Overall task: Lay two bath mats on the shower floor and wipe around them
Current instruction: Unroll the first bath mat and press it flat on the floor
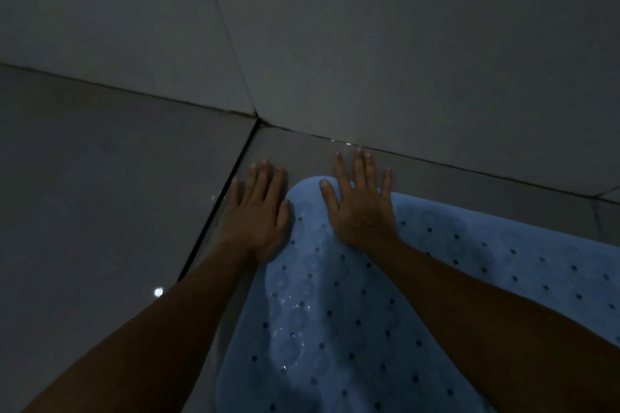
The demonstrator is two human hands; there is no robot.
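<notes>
A light blue bath mat (339, 308) with rows of small holes lies on the grey shower floor (302, 151), its rounded corner pointing into the room's corner. My left hand (260, 211) lies flat with straight fingers, its palm on the mat's left edge and its fingers on the floor tile. My right hand (360, 201) presses flat on the mat's far corner, fingers spread, fingertips reaching past the mat onto the floor near the wall. Only one mat is in view.
Grey tiled walls (402, 43) meet at a corner (258, 117) just beyond my hands. A dark joint (214, 211) runs along the floor's left side against the left wall (100, 178). Water drops glisten on the mat and floor. The light is dim.
</notes>
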